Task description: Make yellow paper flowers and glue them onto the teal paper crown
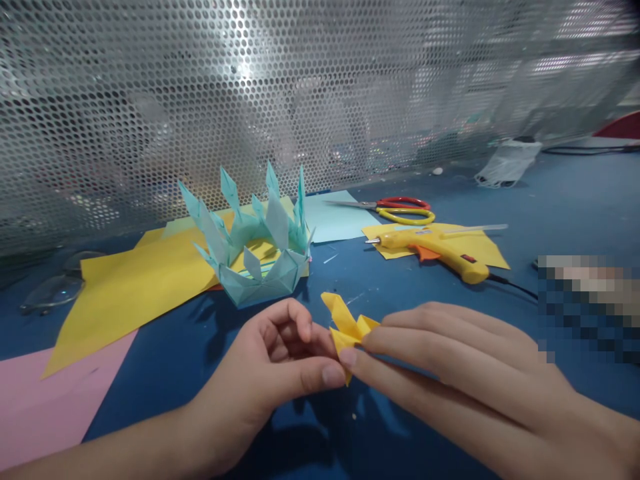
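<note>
Between my two hands is a small folded yellow paper piece point(345, 323) with pointed flaps standing up. My left hand point(280, 367) pinches its lower left edge between thumb and fingers, the other fingers curled. From the right, my right hand point(450, 360) grips the same piece at its right side, thumb and fingertips pressed on the paper. Just beyond the hands stands a light teal folded-paper crown point(260, 273) with several tall points, upright on the blue table point(390, 433).
Yellow sheets point(145, 280) and a pink sheet point(55, 400) lie at left, near glasses point(55, 290). Scissors point(405, 210) rest by a light blue sheet point(335, 217). A corded yellow glue gun point(440, 247) lies on yellow paper. A perforated metal panel point(310, 100) borders the back.
</note>
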`<state>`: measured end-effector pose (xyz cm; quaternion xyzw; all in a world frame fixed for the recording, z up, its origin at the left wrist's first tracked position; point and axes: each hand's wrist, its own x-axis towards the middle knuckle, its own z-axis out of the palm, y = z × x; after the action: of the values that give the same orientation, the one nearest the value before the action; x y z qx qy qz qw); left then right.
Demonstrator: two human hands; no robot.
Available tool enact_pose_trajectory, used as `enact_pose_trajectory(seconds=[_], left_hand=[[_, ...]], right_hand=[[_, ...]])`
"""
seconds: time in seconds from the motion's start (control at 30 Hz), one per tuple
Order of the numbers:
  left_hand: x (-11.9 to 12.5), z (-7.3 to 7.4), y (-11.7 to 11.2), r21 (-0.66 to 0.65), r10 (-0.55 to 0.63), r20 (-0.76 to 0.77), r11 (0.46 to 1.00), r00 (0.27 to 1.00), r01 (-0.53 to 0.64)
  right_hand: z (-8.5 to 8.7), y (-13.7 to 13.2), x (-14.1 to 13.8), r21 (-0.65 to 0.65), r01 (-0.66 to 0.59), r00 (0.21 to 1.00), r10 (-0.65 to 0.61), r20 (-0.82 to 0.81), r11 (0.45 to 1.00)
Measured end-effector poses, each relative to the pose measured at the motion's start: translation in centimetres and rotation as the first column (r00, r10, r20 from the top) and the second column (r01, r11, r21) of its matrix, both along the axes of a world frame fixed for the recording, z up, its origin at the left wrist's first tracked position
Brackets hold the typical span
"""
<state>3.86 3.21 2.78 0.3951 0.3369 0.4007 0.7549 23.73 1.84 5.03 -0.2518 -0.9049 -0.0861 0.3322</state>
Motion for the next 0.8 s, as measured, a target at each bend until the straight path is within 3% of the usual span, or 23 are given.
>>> enact_pose_trajectory(seconds=[0.4,0.6,0.8], left_hand=[[0.07,-0.04,-0.37,0.075,0.031,-0.11,0.997,0.993,-0.022],[0.1,-0.19,-0.35,0.122,0.042,-0.157,0.992,0.987,-0.022],[0.28,-0.04,-0.54,0.158,0.05,-0.18,0.987,0.982,-0.021]], right_hand=[[-0.48,0.12,-0.24,-0.063,-0.045,0.999,0.043,-0.033,0.997],[-0.18,0.08,-0.24,0.072,-0.016,0.997,0.01,0.081,0.997],[-0.76,0.09,-0.42,0.015,0.005,0.996,-0.007,0.091,1.0]])
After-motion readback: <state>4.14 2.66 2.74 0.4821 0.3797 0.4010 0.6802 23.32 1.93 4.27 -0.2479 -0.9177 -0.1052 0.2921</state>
